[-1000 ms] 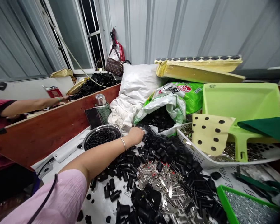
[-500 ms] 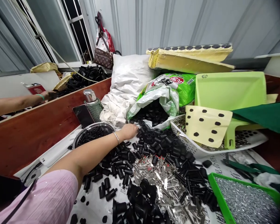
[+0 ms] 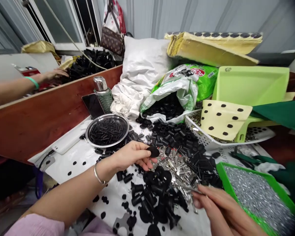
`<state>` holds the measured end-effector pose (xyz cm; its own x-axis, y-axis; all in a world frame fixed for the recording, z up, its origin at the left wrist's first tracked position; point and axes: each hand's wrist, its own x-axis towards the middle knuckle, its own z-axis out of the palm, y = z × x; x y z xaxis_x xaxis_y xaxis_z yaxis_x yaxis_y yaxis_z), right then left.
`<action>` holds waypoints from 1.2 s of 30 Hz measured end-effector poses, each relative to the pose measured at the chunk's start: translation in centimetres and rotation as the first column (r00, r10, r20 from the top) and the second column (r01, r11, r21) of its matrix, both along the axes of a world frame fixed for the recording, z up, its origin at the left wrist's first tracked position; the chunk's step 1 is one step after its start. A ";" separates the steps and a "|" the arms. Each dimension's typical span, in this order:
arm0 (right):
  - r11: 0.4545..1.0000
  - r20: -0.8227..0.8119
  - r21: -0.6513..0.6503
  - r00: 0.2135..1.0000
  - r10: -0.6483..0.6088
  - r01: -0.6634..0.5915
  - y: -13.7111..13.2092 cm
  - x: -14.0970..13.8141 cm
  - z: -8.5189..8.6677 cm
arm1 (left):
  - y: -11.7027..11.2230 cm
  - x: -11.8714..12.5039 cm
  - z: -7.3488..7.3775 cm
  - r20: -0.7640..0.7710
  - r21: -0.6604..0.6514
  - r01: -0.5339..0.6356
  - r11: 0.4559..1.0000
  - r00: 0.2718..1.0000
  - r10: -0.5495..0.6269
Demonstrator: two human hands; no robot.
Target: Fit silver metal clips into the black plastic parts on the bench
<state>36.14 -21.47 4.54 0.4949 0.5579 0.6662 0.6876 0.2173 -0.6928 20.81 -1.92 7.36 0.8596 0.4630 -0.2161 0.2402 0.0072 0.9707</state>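
My left hand (image 3: 134,154) pinches a round black flanged cap (image 3: 153,151) between thumb and fingers, above the middle of the table. At lower right, my right hand (image 3: 217,206) is closed on a thin metal tool (image 3: 189,188), perhaps tweezers, pointing left. Its tip lies over a heap of flat silvery metal strips (image 3: 180,167). Below my left hand is a pile of black flanged plastic parts (image 3: 159,193). Black hollow cylinders (image 3: 178,132) are heaped behind the strips. Slim black ridged parts lie in a round steel bowl (image 3: 87,138) at left.
A green tray (image 3: 220,172) of small silvery pieces stands at right. Behind are a white basket (image 3: 201,139), a light green dustpan (image 3: 253,83) and an open sack (image 3: 190,88) of black parts. Beyond a wooden board (image 3: 51,98), another person's hand (image 3: 52,74) reaches over black parts.
My left hand has come back from the heap near the sack and now holds the black cap. My right hand has entered with the metal tool. The view has shifted.
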 end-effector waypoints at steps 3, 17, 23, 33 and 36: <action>0.995 0.016 -0.076 0.997 0.073 -0.071 0.6 -2.5 1.1 | -2.4 -1.6 -1.3 0.093 -0.394 -0.040 0.918 0.992 0.084; 0.929 0.377 -0.257 0.858 0.349 -0.265 3.0 -6.0 2.0 | -5.1 -5.6 -2.4 0.027 -0.373 -0.110 0.921 0.991 0.130; 0.922 0.542 -0.306 0.753 0.374 -0.237 3.5 -7.3 3.0 | -5.6 -7.0 -2.3 0.031 -0.160 -0.147 0.976 0.988 0.153; 0.883 0.515 -0.379 0.729 0.451 -0.279 4.5 -8.8 1.7 | -6.1 -8.7 -1.7 0.065 0.315 -0.117 0.942 0.993 0.102; 0.852 0.301 -0.385 0.824 0.479 -0.355 4.8 -8.5 1.4 | -5.7 -9.2 -2.2 0.082 0.244 -0.053 0.968 0.996 0.034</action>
<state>27.64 -16.64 5.91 -0.0838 0.8526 0.5158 0.7950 0.3693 -0.4813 11.65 -7.63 5.13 0.8470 0.5309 -0.0258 0.1700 -0.2246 0.9595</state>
